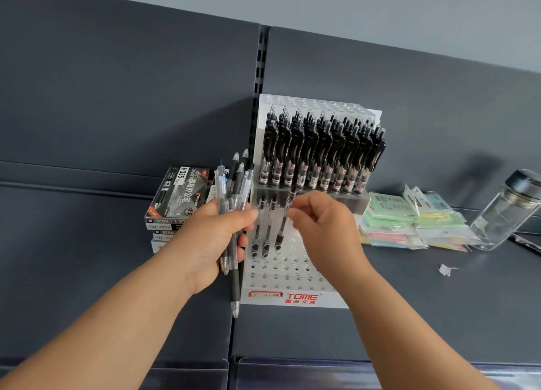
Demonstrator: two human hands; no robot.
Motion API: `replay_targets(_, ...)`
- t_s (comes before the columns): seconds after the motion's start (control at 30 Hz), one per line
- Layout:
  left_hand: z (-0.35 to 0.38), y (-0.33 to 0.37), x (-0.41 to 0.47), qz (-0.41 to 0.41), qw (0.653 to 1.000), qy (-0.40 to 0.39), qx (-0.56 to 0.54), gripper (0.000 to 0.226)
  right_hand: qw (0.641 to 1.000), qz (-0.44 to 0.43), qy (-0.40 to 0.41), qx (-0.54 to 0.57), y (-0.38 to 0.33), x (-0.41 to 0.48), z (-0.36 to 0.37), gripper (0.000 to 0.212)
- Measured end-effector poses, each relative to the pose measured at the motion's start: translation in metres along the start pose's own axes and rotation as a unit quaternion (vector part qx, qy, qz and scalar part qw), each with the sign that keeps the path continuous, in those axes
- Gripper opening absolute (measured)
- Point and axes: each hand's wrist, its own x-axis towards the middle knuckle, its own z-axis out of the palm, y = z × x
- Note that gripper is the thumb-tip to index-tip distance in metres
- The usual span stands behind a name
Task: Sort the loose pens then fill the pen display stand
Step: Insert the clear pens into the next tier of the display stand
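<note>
The left hand (215,240) clasps a bundle of clear plastic pens (234,184) while the right hand (320,228) pinches one clear pen (281,232) at the white perforated stand (292,275), with free holes beside it.

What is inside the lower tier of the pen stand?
Two pens stand in its left holes; the right hand pinches a third pen there. The holes behind that hand are hidden.

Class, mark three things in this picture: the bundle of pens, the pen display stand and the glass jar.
bundle of pens (234,184): head view, upper barrels.
pen display stand (292,272): head view, bare perforated lower tier.
glass jar (503,214): head view, clear body.
</note>
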Motion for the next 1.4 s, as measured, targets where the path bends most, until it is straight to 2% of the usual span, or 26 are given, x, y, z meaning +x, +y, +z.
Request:
replay_targets(0.17, -0.001, 0.001, 0.0, 0.0, 1.0, -0.003, -0.002, 0.013, 0.998, 0.004, -0.017, -0.062, 0.007, 0.0, 0.008, 0.006)
replay_targets(0.47, 0.003, 0.001, -0.002, 0.006, 1.0, -0.012, -0.006, 0.01, 0.995, 0.018, -0.026, -0.094, 0.007, 0.0, 0.006, 0.011)
replay_targets(0.57, 0.005, 0.004, -0.003, 0.02, 0.999, -0.025, -0.003, 0.007, 0.994, -0.003, 0.027, -0.106, 0.0, -0.001, -0.002, 0.018)
replay_targets(0.63, 0.007, 0.005, -0.004, 0.032, 0.999, -0.037, 0.003, 0.007, 0.997, -0.022, 0.051, -0.049, -0.012, -0.001, -0.006, 0.018)
replay_targets(0.73, 0.01, 0.005, -0.005, 0.046, 0.997, -0.055, 0.017, 0.014, 0.997, -0.002, -0.001, 0.078, -0.034, -0.001, -0.008, 0.014)
replay_targets(0.8, 0.011, 0.005, -0.005, 0.064, 0.996, -0.05, 0.029, 0.018, 0.993, 0.006, -0.037, 0.115, -0.043, 0.0, -0.007, 0.012)
replay_targets(0.93, 0.013, 0.006, -0.007, 0.092, 0.995, 0.001, 0.03, 0.014, 0.994, -0.039, -0.063, 0.085, -0.049, -0.007, -0.004, 0.012)
replay_targets(1.07, 0.011, 0.011, -0.004, 0.097, 0.992, 0.083, 0.001, 0.012, 0.981, -0.048, -0.189, 0.014, -0.048, -0.018, 0.006, 0.024)
replay_targets(1.13, 0.011, 0.015, -0.003, 0.098, 0.99, 0.106, 0.002, 0.013, 0.975, -0.055, -0.217, -0.006, -0.048, -0.019, 0.012, 0.026)
replay_targets(1.27, 0.015, 0.02, -0.002, 0.116, 0.987, 0.11, 0.017, 0.02, 0.974, -0.043, -0.224, 0.005, -0.048, -0.014, 0.021, 0.027)
replay_targets(1.4, 0.013, 0.023, -0.004, 0.107, 0.99, 0.096, 0.002, 0.031, 0.969, -0.016, -0.24, 0.065, -0.046, -0.011, 0.016, 0.023)
